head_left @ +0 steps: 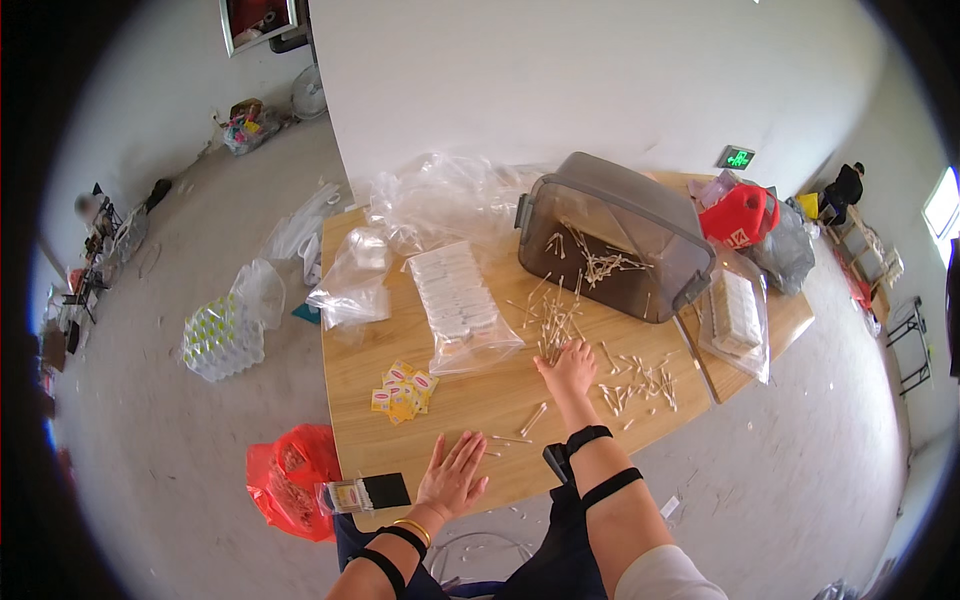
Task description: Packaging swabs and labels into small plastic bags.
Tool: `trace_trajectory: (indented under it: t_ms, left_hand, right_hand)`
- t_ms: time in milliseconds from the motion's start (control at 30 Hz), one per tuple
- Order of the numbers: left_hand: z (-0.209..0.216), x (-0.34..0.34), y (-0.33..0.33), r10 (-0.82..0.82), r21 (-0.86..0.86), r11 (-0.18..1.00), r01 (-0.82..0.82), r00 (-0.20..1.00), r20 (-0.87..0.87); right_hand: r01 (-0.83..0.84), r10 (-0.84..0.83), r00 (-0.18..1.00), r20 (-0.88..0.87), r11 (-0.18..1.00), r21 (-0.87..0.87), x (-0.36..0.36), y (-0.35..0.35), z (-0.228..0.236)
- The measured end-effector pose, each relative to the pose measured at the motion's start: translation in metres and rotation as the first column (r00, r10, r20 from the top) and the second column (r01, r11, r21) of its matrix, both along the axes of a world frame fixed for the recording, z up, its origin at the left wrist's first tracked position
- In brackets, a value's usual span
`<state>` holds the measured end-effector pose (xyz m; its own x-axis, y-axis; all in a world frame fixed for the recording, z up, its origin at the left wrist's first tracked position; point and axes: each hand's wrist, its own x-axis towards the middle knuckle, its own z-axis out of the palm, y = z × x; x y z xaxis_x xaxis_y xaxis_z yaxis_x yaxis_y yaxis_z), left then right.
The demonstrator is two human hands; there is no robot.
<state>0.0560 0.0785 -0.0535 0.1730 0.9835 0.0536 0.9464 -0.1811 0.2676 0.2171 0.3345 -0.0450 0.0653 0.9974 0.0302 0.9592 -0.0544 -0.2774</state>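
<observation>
My left hand [455, 482] lies flat near the table's front edge, fingers stretched out and holding nothing; a few loose cotton swabs [512, 439] are just beyond its fingertips. My right hand [571, 372] reaches over the table with its thumb apart from its fingers. Its fingertips touch the near end of a loose heap of cotton swabs [556, 312]. That heap runs out of a grey see-through plastic bin [625, 200] tipped on its side, with more swabs inside. More swabs [655, 380] are scattered right of my right hand. Small yellow-and-white cards [404, 390] lie beyond my left hand.
A clear bag of packed swabs [455, 300] lies mid-table, empty plastic bags [440, 195] behind it. Another packed bag [735, 312] and a red jug [740, 215] are on the right. A black-and-clear packet [385, 491] sits at the front-left corner, beside a red bag [295, 475].
</observation>
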Motion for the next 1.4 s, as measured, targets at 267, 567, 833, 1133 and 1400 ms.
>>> trace_trajectory:
  t_ms: [267,567,833,1133,1400]
  left_hand:
    - [0.002,0.001,0.0,-0.007,-0.019,1.0,0.007,1.0,0.003]
    - [0.001,0.0,-0.001,-0.012,0.002,1.0,0.012,0.999,0.052]
    - [-0.001,-0.003,-0.003,0.013,0.025,1.0,-0.015,0.997,0.078]
    - [-0.003,0.0,0.0,0.011,0.05,0.999,-0.017,0.993,0.117]
    - [-0.006,-0.003,-0.002,0.017,0.039,0.999,-0.021,0.994,0.106]
  right_hand:
    - [-0.115,0.106,0.961,-0.255,0.993,-0.02,0.031,-0.019,-0.024]
    - [-0.652,0.639,0.654,-0.405,0.748,0.125,0.016,-0.072,-0.015]
    - [-0.691,0.689,0.578,-0.438,0.698,0.187,-0.002,-0.081,0.012]
    - [-0.744,0.752,0.589,-0.296,0.648,0.165,-0.007,-0.051,-0.01]
    - [-0.572,0.581,0.663,-0.471,0.8,0.183,0.018,-0.067,-0.004]
